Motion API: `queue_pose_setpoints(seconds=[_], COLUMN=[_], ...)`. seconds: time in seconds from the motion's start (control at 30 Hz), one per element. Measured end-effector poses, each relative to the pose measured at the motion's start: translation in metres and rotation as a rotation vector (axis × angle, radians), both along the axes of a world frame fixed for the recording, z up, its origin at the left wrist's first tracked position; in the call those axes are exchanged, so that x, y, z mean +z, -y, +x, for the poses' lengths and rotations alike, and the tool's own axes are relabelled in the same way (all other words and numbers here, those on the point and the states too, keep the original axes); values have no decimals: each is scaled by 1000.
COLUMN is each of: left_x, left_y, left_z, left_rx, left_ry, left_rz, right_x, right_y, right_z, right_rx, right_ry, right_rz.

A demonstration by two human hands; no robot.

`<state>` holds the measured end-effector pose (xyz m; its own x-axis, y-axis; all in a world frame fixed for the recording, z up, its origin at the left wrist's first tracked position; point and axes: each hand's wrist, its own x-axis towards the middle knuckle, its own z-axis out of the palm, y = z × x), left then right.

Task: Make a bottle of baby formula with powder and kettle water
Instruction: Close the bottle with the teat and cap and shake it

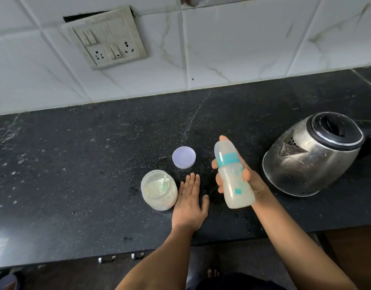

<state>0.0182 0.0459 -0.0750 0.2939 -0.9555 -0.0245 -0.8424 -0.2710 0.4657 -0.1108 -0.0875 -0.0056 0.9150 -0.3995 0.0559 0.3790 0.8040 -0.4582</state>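
Note:
My right hand (246, 181) grips a baby bottle (232, 174) above the black counter, tilted with its cap pointing away from me. The bottle has a teal collar, a clear cap and cloudy white liquid inside. My left hand (190, 204) rests flat on the counter, fingers straight, just right of an open clear jar of formula powder (159, 190) with a green scoop standing in it. The jar's pale lilac lid (184, 157) lies flat on the counter behind my left hand. A steel kettle (312, 155) with a black lid stands to the right of the bottle.
The dark stone counter (86, 164) runs to a white tiled wall with a switch-and-socket plate (106, 38). The counter's front edge crosses below my wrists, with drawer handles (120, 257) under it at the left.

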Motion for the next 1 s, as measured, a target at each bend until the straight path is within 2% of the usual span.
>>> queue_pose_setpoints(seconds=[0.1,0.17,0.23,0.3,0.33,0.4,0.47,0.57,0.63,0.77,0.8,0.93,1.0], left_x=[-1,-1,-2,-1,-2,-2,-1,0,-1,-2,-2,-2,-3], left_y=[0,1,0,0,0,0,0,0,0,1,1,1,1], left_z=[0,0,0,0,0,0,0,0,0,0,0,1,1], left_rx=[1,-2,6,5,1,1,3,8,3,7,7,-1,2], left_ry=[-2,-8,-13,-11,-4,5,-5,-11,-9,-6,-12,4,2], left_rz=[-14,-12,-20,-16,-14,-16,-17,-14,-10,-22,-23,-3,-10], right_x=[1,-6,-10,-10,-8,-9,-14,-16,-15,-15,-16,-15,-13], right_y=[4,6,1,-1,-2,-2,3,-1,-1,5,7,2,4], right_z=[10,7,-1,-2,2,10,11,1,1,11,10,0,8], right_rx=[-209,-161,-35,-21,-47,-213,-285,-52,-4,-298,-302,-85,-126], right_ry=[-57,-14,-45,-76,-63,-153,-148,-52,-38,-208,-215,-173,-157], right_rz=[180,261,64,-78,-76,58,143,-56,-111,90,83,-139,-80])
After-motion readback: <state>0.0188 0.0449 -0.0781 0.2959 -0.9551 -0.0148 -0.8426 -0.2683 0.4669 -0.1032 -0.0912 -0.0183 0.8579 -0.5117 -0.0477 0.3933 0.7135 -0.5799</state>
